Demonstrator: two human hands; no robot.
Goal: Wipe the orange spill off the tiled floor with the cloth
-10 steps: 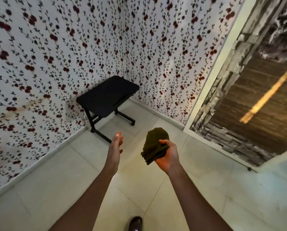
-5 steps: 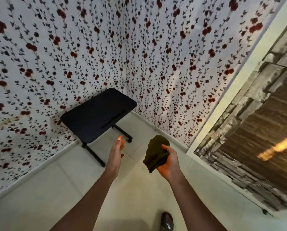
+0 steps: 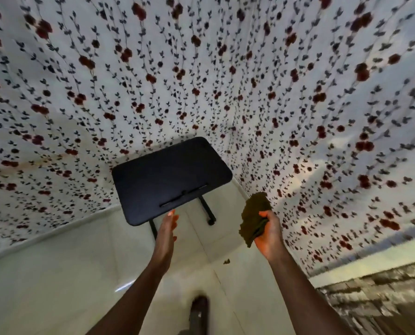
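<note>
View swung left; right hand (image 3: 268, 234) still holds cloth (image 3: 254, 220), table (image 3: 171, 180) centred.

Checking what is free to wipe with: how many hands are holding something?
1. The right hand grips the bunched dark olive cloth, raised above the pale tiled floor. The left hand holds nothing, fingers straight, near the black table.
</note>
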